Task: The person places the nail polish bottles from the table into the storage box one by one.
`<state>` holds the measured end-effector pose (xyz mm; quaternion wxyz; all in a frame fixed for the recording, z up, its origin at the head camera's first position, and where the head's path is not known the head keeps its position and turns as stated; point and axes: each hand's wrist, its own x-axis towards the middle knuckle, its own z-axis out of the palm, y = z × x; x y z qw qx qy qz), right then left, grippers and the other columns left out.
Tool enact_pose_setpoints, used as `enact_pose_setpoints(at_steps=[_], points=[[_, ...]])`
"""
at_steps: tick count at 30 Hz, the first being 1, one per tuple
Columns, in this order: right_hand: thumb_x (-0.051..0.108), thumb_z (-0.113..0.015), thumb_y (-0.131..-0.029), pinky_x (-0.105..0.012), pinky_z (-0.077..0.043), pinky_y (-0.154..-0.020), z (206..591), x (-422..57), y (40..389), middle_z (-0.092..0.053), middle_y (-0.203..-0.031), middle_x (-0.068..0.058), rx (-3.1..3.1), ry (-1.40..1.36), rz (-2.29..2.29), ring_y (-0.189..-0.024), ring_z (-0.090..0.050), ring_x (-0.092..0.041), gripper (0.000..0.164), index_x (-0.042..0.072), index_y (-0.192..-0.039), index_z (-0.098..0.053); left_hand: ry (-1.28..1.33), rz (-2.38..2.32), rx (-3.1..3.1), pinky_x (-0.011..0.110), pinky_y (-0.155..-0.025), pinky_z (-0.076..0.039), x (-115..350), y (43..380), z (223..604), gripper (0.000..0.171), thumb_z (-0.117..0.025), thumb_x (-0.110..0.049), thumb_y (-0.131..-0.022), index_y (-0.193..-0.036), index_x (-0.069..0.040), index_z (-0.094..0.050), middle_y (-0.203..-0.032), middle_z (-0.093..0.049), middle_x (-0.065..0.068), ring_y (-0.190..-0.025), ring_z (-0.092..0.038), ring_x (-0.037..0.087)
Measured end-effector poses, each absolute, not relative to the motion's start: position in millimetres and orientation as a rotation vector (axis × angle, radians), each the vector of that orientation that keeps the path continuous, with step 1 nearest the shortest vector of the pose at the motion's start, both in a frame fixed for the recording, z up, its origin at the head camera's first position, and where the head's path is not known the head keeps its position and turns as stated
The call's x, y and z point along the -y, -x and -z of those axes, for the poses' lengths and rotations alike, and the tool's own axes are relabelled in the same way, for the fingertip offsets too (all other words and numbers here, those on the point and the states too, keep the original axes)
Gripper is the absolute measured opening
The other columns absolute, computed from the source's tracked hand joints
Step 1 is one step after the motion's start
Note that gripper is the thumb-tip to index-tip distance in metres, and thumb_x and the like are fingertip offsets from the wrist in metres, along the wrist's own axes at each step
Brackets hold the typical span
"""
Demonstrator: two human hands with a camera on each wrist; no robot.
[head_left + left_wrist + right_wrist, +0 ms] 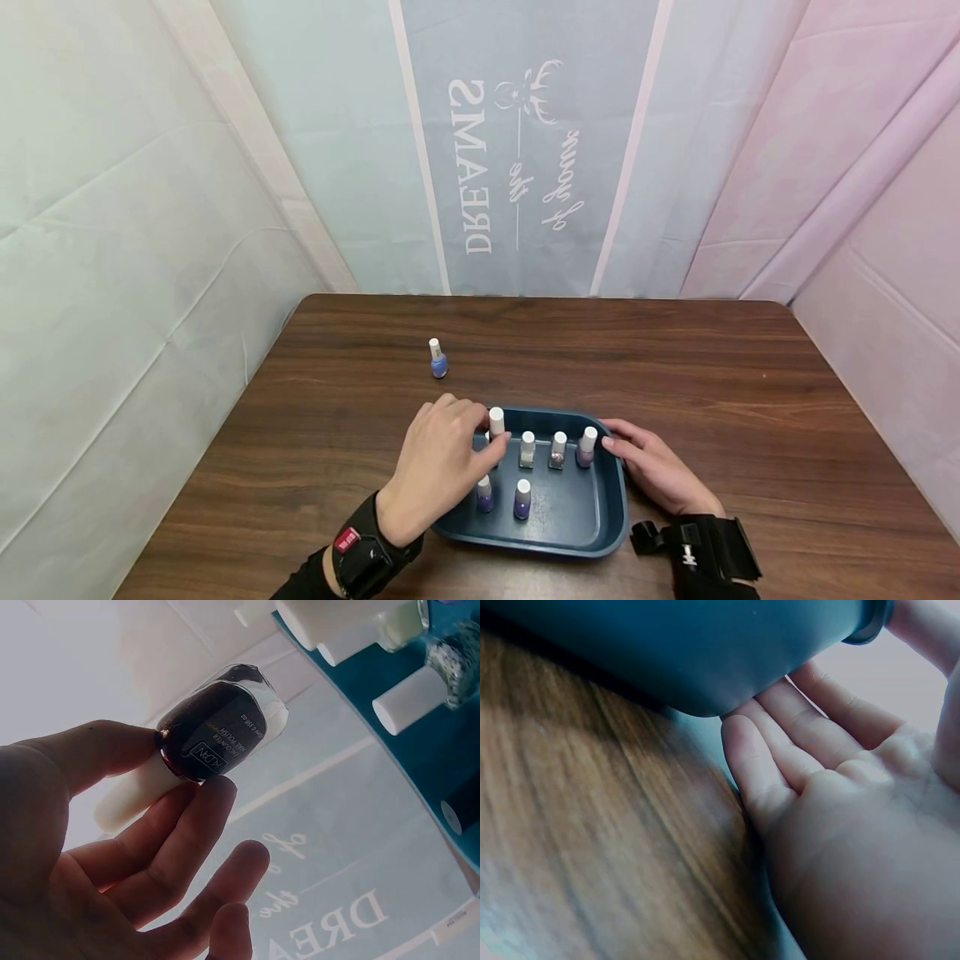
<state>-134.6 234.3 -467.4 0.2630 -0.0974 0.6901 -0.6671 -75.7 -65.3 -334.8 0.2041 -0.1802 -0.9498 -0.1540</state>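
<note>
My left hand (pixel 442 458) is over the left side of a dark blue tray (pixel 562 533). Its thumb and fingers pinch a dark nail polish bottle (pixel 217 727) around the neck, where the white cap meets the glass. At the tray's right end, my right hand (pixel 663 475) grips the rim, thumb on top and fingers against the outer wall (pixel 727 652). Inside the tray stand several white-capped bottles, among them a clear one (pixel 527 452), a speckled one (pixel 557 454), a mauve one (pixel 585 454) and two purple ones (pixel 522 504) toward the front.
Beyond the tray, a blue nail polish bottle (pixel 438 364) with a white cap stands on the brown wooden table (pixel 337 417). Pale fabric (pixel 517 167) with printed lettering hangs behind the table's far edge, and more drapes line both sides.
</note>
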Motion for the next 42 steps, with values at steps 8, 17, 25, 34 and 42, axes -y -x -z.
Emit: enact_pose_setpoints(at_steps=[8, 17, 25, 34, 42], points=[[0.024, -0.050, -0.100, -0.017, -0.044, -0.094, 468, -234, 134, -0.058, -0.125, -0.001, -1.867, 0.250, 1.809, -0.112, -0.055, -0.006, 0.046, -0.003, -0.136, -0.044, 0.515, 0.445, 2.679, 0.019, -0.058, -0.028, 57, 73, 337, 0.018, -0.075, -0.035, -0.080, -0.072, -0.020, -0.067, -0.062, -0.056, -0.012, -0.064, -0.040, 0.005], [0.025, -0.051, -0.100, -0.017, -0.044, -0.093, 467, -234, 133, -0.058, -0.125, 0.000, -1.874, 0.249, 1.808, -0.112, -0.055, -0.004, 0.046, -0.003, -0.136, -0.044, 0.578, 0.459, 2.714, 0.019, -0.059, -0.027, 47, 69, 341, 0.018, -0.074, -0.035, -0.081, -0.072, -0.022, -0.066, -0.065, -0.056, -0.013, -0.064, -0.039, 0.005], [0.026, -0.051, -0.100, -0.017, -0.043, -0.093, 465, -234, 134, -0.058, -0.126, -0.001, -1.884, 0.225, 1.794, -0.113, -0.054, -0.005, 0.047, -0.002, -0.137, -0.044, 0.628, 0.496, 2.750, 0.019, -0.062, -0.031, 39, 68, 340, 0.017, -0.072, -0.037, -0.083, -0.076, -0.022, -0.066, -0.069, -0.058, -0.013, -0.068, -0.042, 0.006], [0.026, -0.050, -0.100, -0.019, -0.045, -0.092, 468, -233, 135, -0.058, -0.125, -0.004, -1.869, 0.241, 1.809, -0.110, -0.055, -0.007, 0.048, -0.004, -0.137, -0.043, 0.670, 0.503, 2.743, 0.018, -0.060, -0.029, 31, 67, 342, 0.017, -0.072, -0.036, -0.084, -0.076, -0.022, -0.067, -0.070, -0.060, -0.012, -0.068, -0.044, 0.006], [0.025, -0.050, -0.101, -0.020, -0.046, -0.092, 466, -233, 135, -0.057, -0.125, -0.004, -1.875, 0.255, 1.814, -0.109, -0.055, -0.007, 0.048, -0.005, -0.137, -0.043, 0.694, 0.514, 2.780, 0.018, -0.061, -0.030, 22, 65, 343, 0.017, -0.070, -0.038, -0.086, -0.078, -0.023, -0.068, -0.068, -0.057, -0.013, -0.068, -0.044, 0.005]])
